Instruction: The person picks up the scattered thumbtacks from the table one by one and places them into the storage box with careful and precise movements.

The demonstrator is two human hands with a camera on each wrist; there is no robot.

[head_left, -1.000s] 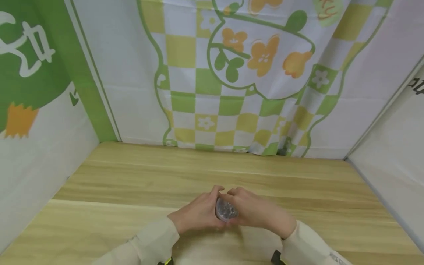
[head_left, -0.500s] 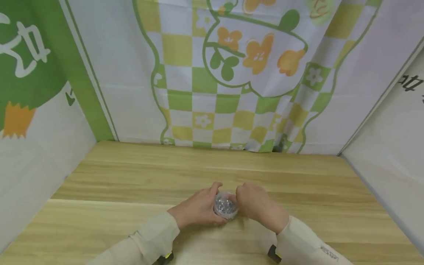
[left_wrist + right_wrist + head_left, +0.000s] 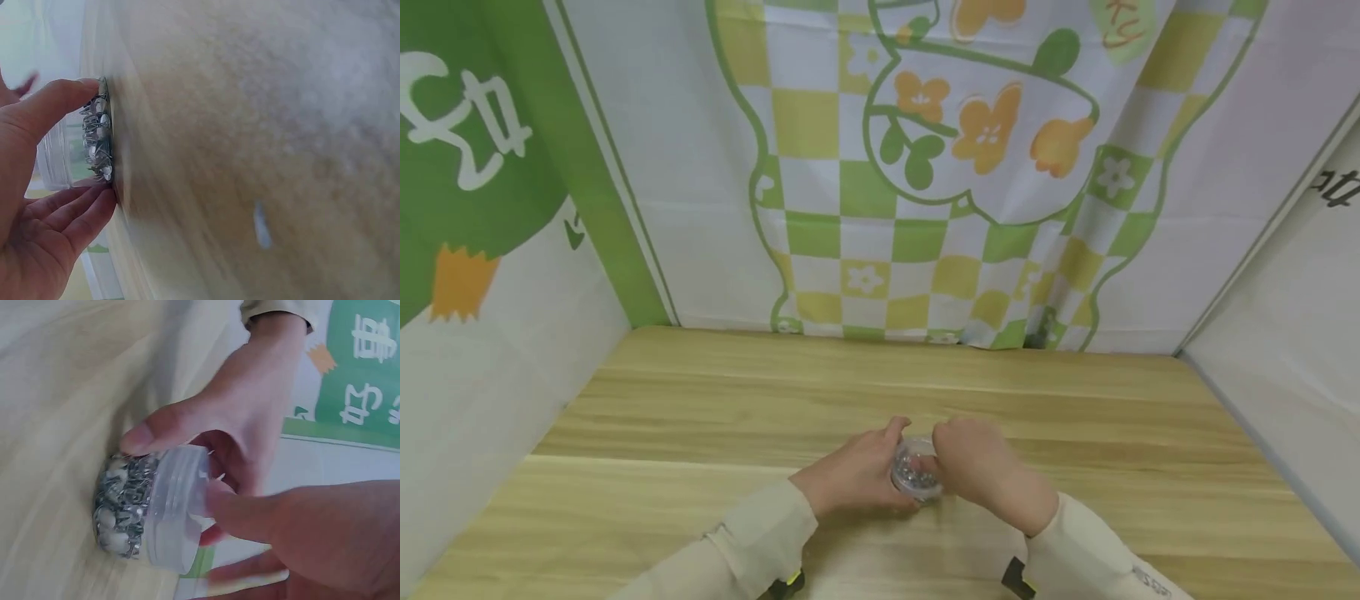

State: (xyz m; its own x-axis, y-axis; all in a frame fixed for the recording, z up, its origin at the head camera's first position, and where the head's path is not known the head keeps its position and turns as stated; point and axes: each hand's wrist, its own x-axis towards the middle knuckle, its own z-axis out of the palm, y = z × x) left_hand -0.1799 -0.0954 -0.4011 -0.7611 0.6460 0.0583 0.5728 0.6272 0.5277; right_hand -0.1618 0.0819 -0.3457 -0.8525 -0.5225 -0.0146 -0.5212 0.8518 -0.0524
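Note:
A small round clear plastic jar [image 3: 909, 483] stands upright on the wooden table. Silver thumbtacks [image 3: 125, 509] fill its lower part; in the left wrist view their points show through the wall. My left hand [image 3: 857, 475] grips the jar's side, thumb on the near side and fingers round the far side. On the right, my right hand [image 3: 985, 471] is curled against the jar's top. Its thumb [image 3: 240, 512] touches the upper edge in the right wrist view, while the other fingers are blurred. Whether the top part is a separate lid is unclear.
Pale wooden tabletop [image 3: 737, 392] spreads round the hands. A green, yellow and white checked cloth [image 3: 865, 242] hangs along the back edge. Printed panels stand left [image 3: 505, 367] and right [image 3: 1292, 317]. In the left wrist view a bright streak [image 3: 261, 226] shows on the table.
A second ago my right hand covered the jar's right side close to the left hand; it has drawn back to the right and curled, baring more of the top. The left hand keeps its grip.

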